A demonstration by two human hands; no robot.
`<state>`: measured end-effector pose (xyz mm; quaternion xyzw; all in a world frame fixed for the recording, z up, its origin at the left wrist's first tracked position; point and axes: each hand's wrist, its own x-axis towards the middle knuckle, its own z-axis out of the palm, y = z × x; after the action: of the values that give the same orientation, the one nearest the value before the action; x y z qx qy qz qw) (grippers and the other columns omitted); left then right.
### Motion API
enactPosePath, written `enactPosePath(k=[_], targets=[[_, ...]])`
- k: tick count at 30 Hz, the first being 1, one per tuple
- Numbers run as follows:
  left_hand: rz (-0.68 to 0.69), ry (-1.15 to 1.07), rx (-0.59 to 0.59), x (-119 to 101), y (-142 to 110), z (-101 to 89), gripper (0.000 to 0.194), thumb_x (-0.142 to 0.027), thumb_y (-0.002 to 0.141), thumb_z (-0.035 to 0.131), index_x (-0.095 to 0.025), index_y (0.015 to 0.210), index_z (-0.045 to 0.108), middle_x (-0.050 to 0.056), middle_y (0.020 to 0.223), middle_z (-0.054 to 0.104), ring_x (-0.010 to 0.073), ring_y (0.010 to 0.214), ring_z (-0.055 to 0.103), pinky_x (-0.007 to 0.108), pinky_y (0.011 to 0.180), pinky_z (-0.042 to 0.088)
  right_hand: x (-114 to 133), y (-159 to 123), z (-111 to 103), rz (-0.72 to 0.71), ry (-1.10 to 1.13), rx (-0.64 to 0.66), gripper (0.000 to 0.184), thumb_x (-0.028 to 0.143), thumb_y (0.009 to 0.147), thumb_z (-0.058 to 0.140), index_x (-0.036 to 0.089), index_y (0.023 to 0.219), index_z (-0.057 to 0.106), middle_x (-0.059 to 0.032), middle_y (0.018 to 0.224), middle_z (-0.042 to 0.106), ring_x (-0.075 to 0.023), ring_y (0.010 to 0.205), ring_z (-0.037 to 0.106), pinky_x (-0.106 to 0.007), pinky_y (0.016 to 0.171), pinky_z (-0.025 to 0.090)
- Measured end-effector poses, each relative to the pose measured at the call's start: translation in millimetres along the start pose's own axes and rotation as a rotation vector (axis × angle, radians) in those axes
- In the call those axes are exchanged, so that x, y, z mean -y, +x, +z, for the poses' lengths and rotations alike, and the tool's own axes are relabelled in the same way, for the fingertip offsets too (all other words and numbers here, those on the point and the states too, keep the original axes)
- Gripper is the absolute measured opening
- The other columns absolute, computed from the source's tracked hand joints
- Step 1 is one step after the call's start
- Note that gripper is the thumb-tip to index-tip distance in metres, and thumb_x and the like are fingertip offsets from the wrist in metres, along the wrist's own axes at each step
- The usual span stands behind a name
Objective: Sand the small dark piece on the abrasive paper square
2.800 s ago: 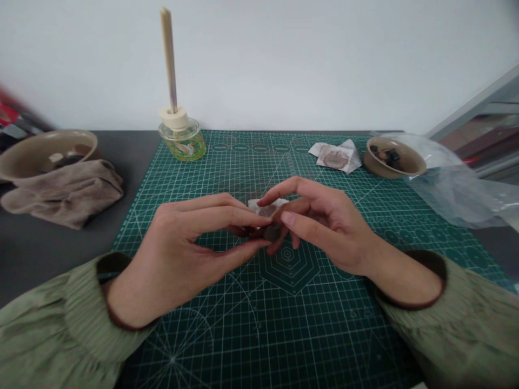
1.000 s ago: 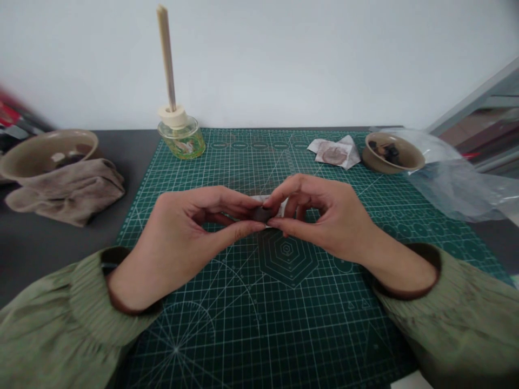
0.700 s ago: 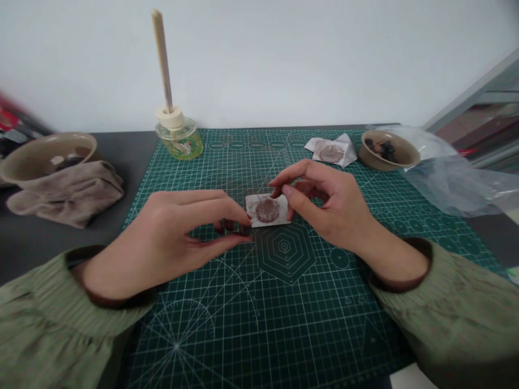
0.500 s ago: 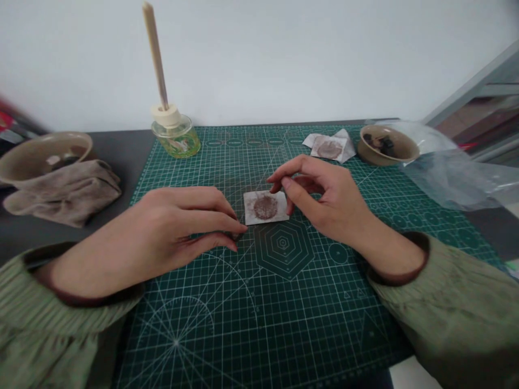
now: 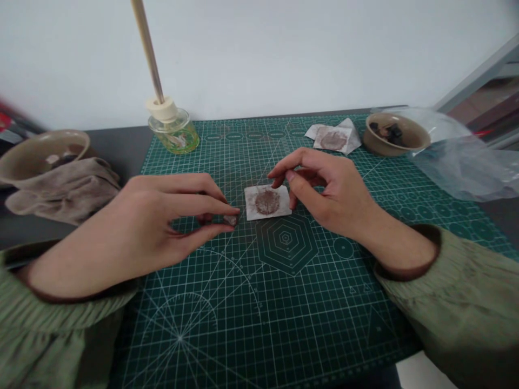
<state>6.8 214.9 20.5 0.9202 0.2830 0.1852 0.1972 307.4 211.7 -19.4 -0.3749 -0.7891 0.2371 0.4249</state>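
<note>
A small white paper square (image 5: 267,202) with a round brown stain lies flat on the green cutting mat (image 5: 284,302). My left hand (image 5: 162,221) is just left of it, thumb and fingers pinched on a small dark piece (image 5: 231,220) at their tips. My right hand (image 5: 324,194) hovers at the paper's right edge, fingers curled with the thumb and forefinger close together; nothing shows between them.
A glass diffuser bottle (image 5: 173,129) with a tall reed stands at the mat's far left. A tan bowl (image 5: 42,156) and a brown cloth (image 5: 65,189) sit to the left. Far right are more stained papers (image 5: 334,139), a small bowl (image 5: 395,134) of dark pieces and a clear plastic bag (image 5: 466,162).
Both hands held the small dark piece together over the paper; they have parted. The left hand carried the piece off to the left, and the stained paper now lies uncovered.
</note>
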Motion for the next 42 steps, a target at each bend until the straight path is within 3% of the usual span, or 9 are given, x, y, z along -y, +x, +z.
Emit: enactPosePath(k=[12,15,17,19,23,29,32,38,42], targets=[[-0.059,0.031,-0.054,5,1,7.2,0.016,-0.029,0.104,0.079,-0.024,0.104,0.094,0.004,0.094,0.083,0.0175,0.068,0.074,0.031,0.061,0.053,0,1,0,-0.010,-0.041,0.010,0.026,0.005,0.101,0.058,0.015,0.108,0.081,-0.0029,0.100,0.088,-0.0122,0.072,0.073,-0.027,0.065,0.054],[-0.156,-0.146,-0.186,-5,4,13.7,0.008,-0.029,0.099,0.089,-0.028,0.105,0.094,0.002,0.096,0.086,0.0184,0.076,0.077,0.029,0.067,0.060,4,1,0,-0.037,-0.048,0.006,0.020,0.009,0.103,0.062,0.014,0.108,0.081,-0.0020,0.099,0.087,-0.0095,0.066,0.070,-0.025,0.062,0.054],[-0.258,-0.362,-0.288,-14,6,18.8,0.013,-0.024,0.094,0.095,-0.029,0.106,0.093,0.000,0.101,0.091,0.0181,0.087,0.084,0.024,0.079,0.068,7,0,2,-0.066,-0.006,0.019,0.012,0.016,0.105,0.071,0.014,0.111,0.081,-0.0005,0.095,0.085,-0.0076,0.062,0.068,-0.023,0.057,0.052],[-0.333,-0.591,-0.317,-22,8,23.6,0.020,-0.015,0.090,0.096,-0.029,0.105,0.091,-0.003,0.102,0.094,0.0157,0.091,0.089,0.019,0.086,0.071,9,-2,3,-0.102,0.068,0.041,0.016,0.025,0.104,0.084,0.014,0.115,0.080,0.0000,0.096,0.086,-0.0063,0.061,0.068,-0.020,0.054,0.052],[-0.378,-0.922,-0.264,-28,11,30.0,0.029,-0.001,0.086,0.094,-0.024,0.102,0.089,-0.003,0.098,0.096,0.0133,0.091,0.093,0.010,0.084,0.070,10,-6,5,-0.173,0.140,0.055,0.030,0.031,0.099,0.097,0.015,0.116,0.079,-0.0017,0.102,0.087,-0.0055,0.065,0.070,-0.016,0.057,0.054],[-0.420,-1.230,-0.201,-31,13,33.8,0.027,0.002,0.088,0.094,-0.019,0.101,0.086,0.002,0.097,0.096,0.0158,0.095,0.094,0.011,0.086,0.069,14,-6,4,-0.292,0.065,-0.004,0.020,0.030,0.103,0.093,0.019,0.114,0.081,-0.0032,0.102,0.084,-0.0077,0.069,0.069,-0.018,0.061,0.057],[-0.458,-1.369,-0.162,-34,14,34.0,0.025,0.001,0.090,0.096,-0.018,0.101,0.086,0.002,0.094,0.096,0.0129,0.091,0.093,0.010,0.082,0.067,19,-6,3,-0.333,-0.004,-0.026,0.018,0.031,0.102,0.092,0.020,0.112,0.081,-0.0036,0.099,0.085,-0.0104,0.073,0.074,-0.020,0.062,0.060],[-0.513,-1.550,-0.113,-37,14,36.0,0.031,0.000,0.083,0.104,-0.020,0.099,0.087,-0.003,0.085,0.093,0.0058,0.077,0.086,0.003,0.069,0.059,27,-9,1,-0.321,-0.049,-0.045,0.019,0.029,0.102,0.092,0.024,0.115,0.080,-0.0042,0.098,0.088,-0.0141,0.071,0.077,-0.025,0.056,0.059],[-0.512,-1.600,-0.100,-37,14,37.1,0.022,-0.005,0.092,0.100,-0.021,0.101,0.088,-0.005,0.087,0.093,0.0036,0.079,0.085,0.002,0.072,0.058,31,-10,0,-0.321,-0.052,-0.039,0.018,0.025,0.102,0.090,0.025,0.116,0.079,-0.0035,0.097,0.089,-0.0150,0.073,0.080,-0.026,0.061,0.065]])
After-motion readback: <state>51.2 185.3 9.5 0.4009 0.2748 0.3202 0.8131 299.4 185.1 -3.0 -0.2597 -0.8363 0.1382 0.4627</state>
